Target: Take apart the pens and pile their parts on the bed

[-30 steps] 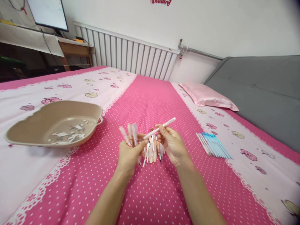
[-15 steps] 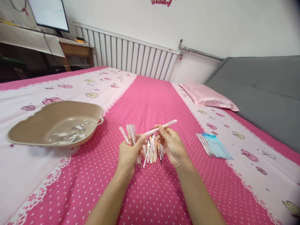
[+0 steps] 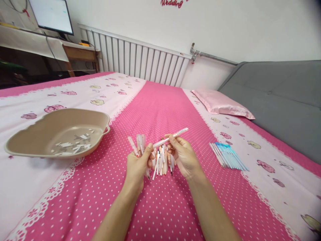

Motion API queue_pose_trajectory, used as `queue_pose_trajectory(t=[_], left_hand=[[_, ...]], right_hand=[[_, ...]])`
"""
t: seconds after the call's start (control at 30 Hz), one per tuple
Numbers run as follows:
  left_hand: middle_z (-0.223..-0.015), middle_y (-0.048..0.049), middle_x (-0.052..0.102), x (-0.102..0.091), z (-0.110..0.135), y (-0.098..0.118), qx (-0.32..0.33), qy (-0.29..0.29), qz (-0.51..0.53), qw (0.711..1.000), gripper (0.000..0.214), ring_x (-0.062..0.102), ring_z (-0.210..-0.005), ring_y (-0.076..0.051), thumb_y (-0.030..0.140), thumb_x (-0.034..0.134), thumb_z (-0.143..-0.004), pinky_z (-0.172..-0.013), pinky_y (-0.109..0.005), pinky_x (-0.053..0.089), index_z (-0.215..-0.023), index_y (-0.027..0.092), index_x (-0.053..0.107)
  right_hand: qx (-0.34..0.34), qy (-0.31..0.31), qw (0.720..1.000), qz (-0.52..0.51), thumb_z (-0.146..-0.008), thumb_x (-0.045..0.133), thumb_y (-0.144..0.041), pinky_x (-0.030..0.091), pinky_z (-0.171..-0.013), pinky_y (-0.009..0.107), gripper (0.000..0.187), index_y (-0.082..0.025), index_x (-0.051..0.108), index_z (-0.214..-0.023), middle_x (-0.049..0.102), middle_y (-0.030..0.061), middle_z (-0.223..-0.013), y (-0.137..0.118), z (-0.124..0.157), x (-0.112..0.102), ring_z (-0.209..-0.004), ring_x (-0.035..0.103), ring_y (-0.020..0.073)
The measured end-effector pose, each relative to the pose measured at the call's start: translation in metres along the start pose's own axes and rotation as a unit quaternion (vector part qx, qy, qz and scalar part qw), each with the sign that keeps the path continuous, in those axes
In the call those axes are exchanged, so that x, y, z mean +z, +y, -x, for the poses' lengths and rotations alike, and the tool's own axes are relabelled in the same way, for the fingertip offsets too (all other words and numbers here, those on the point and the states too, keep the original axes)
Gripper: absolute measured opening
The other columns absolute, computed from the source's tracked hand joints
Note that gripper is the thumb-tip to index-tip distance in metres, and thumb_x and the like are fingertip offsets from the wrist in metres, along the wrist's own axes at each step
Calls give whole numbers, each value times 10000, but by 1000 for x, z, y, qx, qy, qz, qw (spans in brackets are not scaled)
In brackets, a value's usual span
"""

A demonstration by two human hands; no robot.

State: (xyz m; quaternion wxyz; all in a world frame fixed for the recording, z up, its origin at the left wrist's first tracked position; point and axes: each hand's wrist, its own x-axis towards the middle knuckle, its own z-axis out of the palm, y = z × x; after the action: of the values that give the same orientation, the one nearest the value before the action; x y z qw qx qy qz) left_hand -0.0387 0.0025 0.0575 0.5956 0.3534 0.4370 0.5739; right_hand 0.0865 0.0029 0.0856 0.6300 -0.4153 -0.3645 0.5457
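Observation:
My left hand (image 3: 136, 167) is closed around several translucent pale pink pens (image 3: 140, 143), their ends sticking up past the fingers. Its thumb and finger also pinch the lower end of one slim whitish-pink pen (image 3: 181, 132). My right hand (image 3: 185, 155) grips that same pen near its middle, and the upper end tilts up to the right with small print on it. Beneath and between the hands lies a loose pile of pens and thin white sticks (image 3: 162, 163), partly hidden by the fingers.
On the left a beige plastic basin (image 3: 32, 134) holds small white and grey pieces. To the right lies a row of light blue and whitish pens (image 3: 229, 156) on the pink dotted bedspread (image 3: 160, 100). A pink pillow (image 3: 223, 103) rests by the grey headboard (image 3: 278, 97).
Both hands keep their hold on the slim pen, which has shifted only very slightly. The view has moved a little; nothing else visibly differs.

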Motion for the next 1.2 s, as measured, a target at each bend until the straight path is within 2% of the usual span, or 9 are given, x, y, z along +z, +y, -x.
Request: queue_pose_trajectory(t=[0.33, 0.47, 0.63, 0.8, 0.9, 1.03, 1.1, 1.2], left_hand=[[-381, 30, 498, 2, 1, 7, -48, 40, 3, 998, 382, 408, -303, -39, 460, 676, -618, -322, -144, 286, -520, 118, 533], [-381, 34, 502, 2, 1, 6, -48, 31, 19, 998, 377, 409, -298, -40, 451, 688, -600, -325, -148, 294, -513, 124, 520], [-384, 36, 507, 2, 1, 7, -73, 19, 37, 996, 366, 408, -288, -43, 440, 693, -590, -317, -151, 295, -524, 133, 506], [-395, 55, 496, -3, -2, 6, -119, 12, 97, 988, 349, 405, -294, -38, 415, 699, -595, -317, -143, 314, -542, 144, 485], [-404, 58, 499, -5, -4, 6, -121, 20, 104, 987, 333, 408, -298, -36, 393, 703, -597, -313, -138, 310, -556, 146, 483], [-403, 63, 493, -6, -4, 7, -115, 50, 111, 986, 326, 404, -299, -34, 365, 718, -574, -309, -135, 308, -553, 150, 473], [-400, 65, 488, -5, -4, 7, -117, 51, 108, 986, 328, 401, -297, -34, 366, 719, -568, -305, -134, 301, -553, 152, 471], [-396, 62, 487, -4, -4, 7, -116, 42, 89, 988, 328, 396, -290, -34, 377, 712, -574, -300, -136, 289, -547, 149, 478]], right_hand=[[7, -19, 1000, -1, -675, 681, -332, 365, -518, 164, 249, -162, 648, -854, 513, -36, -615, -1, 1, 2, -542, 442, 49], [11, -28, 1000, 1, -697, 655, -328, 378, -528, 179, 257, -169, 616, -895, 528, -33, -612, 0, 1, 1, -541, 461, 61], [-18, -6, 1000, 14, -700, 651, -285, 395, -552, 183, 216, -177, 587, -876, 535, -27, -680, 2, -1, 1, -593, 486, 67], [-64, -11, 997, 32, -717, 636, -272, 411, -567, 189, 169, -191, 584, -857, 551, -14, -777, -2, -1, -2, -640, 504, 71], [-69, 8, 998, 6, -711, 647, -283, 415, -541, 179, 171, -193, 585, -844, 551, -18, -757, -7, -2, -6, -631, 507, 69], [-89, 67, 993, -39, -687, 675, -317, 413, -499, 150, 181, -186, 590, -779, 572, -19, -763, -13, -4, -11, -612, 513, 53], [-68, 64, 995, -45, -677, 684, -329, 419, -485, 148, 200, -182, 593, -778, 611, 0, -843, -14, -4, -11, -614, 536, 53], [4, 8, 999, -44, -674, 687, -345, 451, -490, 162, 228, -172, 594, -789, 643, 35, -928, -10, -3, -9, -619, 578, 68]])
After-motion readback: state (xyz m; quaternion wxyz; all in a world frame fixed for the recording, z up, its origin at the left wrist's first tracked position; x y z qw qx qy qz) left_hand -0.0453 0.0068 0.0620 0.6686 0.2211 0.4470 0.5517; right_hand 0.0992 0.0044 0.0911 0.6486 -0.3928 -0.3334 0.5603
